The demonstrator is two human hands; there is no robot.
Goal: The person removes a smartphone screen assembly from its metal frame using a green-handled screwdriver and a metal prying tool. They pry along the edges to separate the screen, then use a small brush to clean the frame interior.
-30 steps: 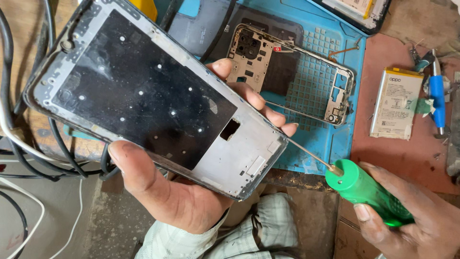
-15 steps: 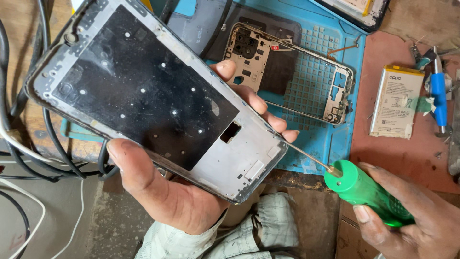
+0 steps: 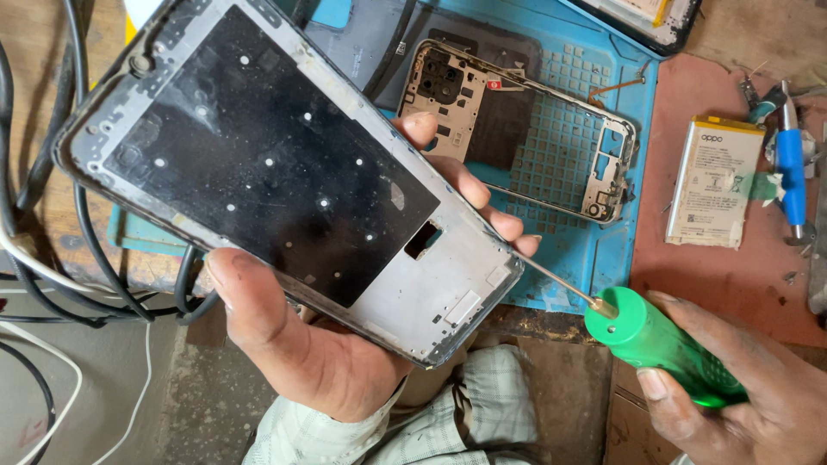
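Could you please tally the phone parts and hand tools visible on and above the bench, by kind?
Phone frames: 2, the gutted chassis held in the left hand, and the bare mid-frame on the blue mat.
Phone batteries: 1, the white battery.
Screwdrivers: 2, the green-handled screwdriver in the right hand, and the blue-handled screwdriver.
Total: 5.

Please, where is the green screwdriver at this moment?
In the head view, the green screwdriver is at lower right, held in the right hand; its thin tip reaches the lower edge of the phone frame held by the left hand.
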